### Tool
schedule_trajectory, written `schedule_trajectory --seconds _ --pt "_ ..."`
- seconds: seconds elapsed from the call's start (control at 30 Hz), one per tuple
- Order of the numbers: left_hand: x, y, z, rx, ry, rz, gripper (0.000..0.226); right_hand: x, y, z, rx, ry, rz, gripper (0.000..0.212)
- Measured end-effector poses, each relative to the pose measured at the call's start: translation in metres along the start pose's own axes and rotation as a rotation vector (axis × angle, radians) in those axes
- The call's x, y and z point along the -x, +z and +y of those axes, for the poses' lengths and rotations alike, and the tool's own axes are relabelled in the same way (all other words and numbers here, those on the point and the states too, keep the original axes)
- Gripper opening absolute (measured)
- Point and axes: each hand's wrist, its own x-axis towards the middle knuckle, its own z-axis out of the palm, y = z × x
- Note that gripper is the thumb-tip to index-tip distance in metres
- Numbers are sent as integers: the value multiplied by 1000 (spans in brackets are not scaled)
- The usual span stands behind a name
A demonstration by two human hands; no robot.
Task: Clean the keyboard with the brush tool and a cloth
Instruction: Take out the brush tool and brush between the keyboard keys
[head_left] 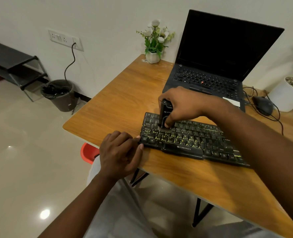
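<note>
While the keyboard [190, 140] lay near the table's [118, 103] front edge, it looked light, rigid and liable to slide, so its left end was braced by the left hand [120, 152], fingers together. The right hand [181, 104], wrist arched, clamped the upright brush tool [164, 114] on its upper-left keys.

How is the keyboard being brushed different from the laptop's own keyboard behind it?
The loose keyboard lies flat near the table's front edge, and its keys look dusty with yellowish streaks. The laptop keyboard sits farther back, built in under an upright dark screen, and looks cleaner, with a red dot in the middle. The right hand presses a brush on the loose one only. Both are black.
</note>
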Motion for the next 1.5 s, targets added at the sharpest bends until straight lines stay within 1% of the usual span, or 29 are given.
schedule_trajectory --seconds 0.07,0.27,0.37,0.43,0.57,0.7,0.87,1.0,1.07,1.17,1.33,1.4,1.5 --pt "0 1 0 -2 -3 6 14 -1 1 -2 2 -9 10 36" --pt "1 2 -2 -3 27 -10 13 -17 21 -30 -110 -80 150 38" --pt "2 3 -4 12 39 -10 19 -24 27 -38 -152 -110 208 39" --pt "2 2 -4 17 46 -14 21 -25 26 -36 -142 -108 199 38" --pt "2 1 -6 7 48 -29 21 -15 15 -20 -89 -60 95 38" --pt "2 2 -6 3 48 -29 22 -3 5 -6 -33 -12 46 37" --pt "3 2 -6 8 39 -36 23 -3 9 -17 -68 -36 77 36" --pt "3 1 -5 6 30 -43 24 -14 19 -34 -105 -90 168 36" --pt "2 2 -5 4 38 -43 24 -19 20 -37 -106 -106 185 37" --pt "2 2 -5 1 42 -39 25 -21 16 -33 -86 -99 158 37" --pt "1 2 -6 -17 54 -39 25 -12 4 -10 -33 -38 79 37" --pt "0 2 -5 -21 56 -34 26 -10 2 -7 -24 -34 79 37" --pt "1 2 -4 -23 48 -35 26 -16 6 -14 -89 -60 119 37"
